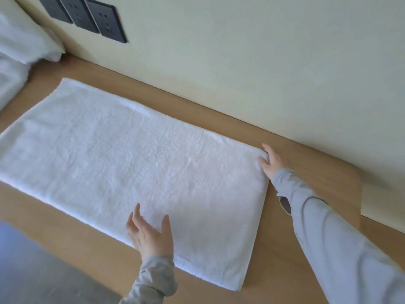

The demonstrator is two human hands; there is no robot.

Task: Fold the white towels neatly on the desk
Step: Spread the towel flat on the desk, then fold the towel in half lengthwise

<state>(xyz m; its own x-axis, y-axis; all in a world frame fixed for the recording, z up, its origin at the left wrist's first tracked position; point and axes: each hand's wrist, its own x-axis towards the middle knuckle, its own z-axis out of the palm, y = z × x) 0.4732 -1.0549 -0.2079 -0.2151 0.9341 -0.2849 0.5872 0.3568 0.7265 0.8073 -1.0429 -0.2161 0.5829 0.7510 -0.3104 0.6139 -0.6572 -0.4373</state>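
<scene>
A white towel point(131, 163) lies flat on the wooden desk point(306, 216) as a long rectangle, running from the left edge of view to the right. My left hand point(151, 233) rests flat on its near edge, fingers spread. My right hand point(271, 161) pinches the towel's far right corner, thumb and fingers closed on the cloth. Both arms wear grey sleeves.
More white towels point(24, 47) are piled at the far left of the desk. A cream wall point(241, 51) with dark sockets point(87, 16) runs along the desk's far edge. The desk ends in a rounded corner point(357, 178) at the right. Grey floor shows at the lower left.
</scene>
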